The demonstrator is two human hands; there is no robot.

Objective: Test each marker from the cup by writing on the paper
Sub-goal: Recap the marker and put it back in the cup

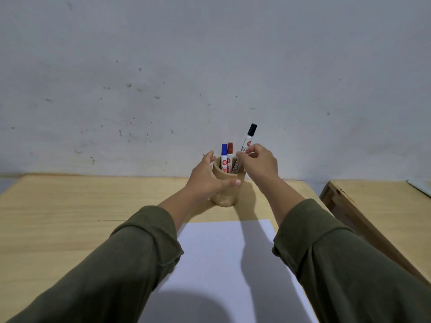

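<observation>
Right hand (pixel 258 163) fingers pinch black-capped marker (pixel 247 142) above cup (pixel 225 187).

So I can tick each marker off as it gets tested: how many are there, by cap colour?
Blue cap: 1, in the cup
Red cap: 1, in the cup
Black cap: 1, held by the right hand
Total: 3

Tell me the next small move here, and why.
Probably lift the black marker straight up and clear of the cup. The right hand already pinches its barrel and it stands higher than the blue marker and red marker, but its lower end is still inside. The left hand steadies the cup, and the paper is blank.
</observation>
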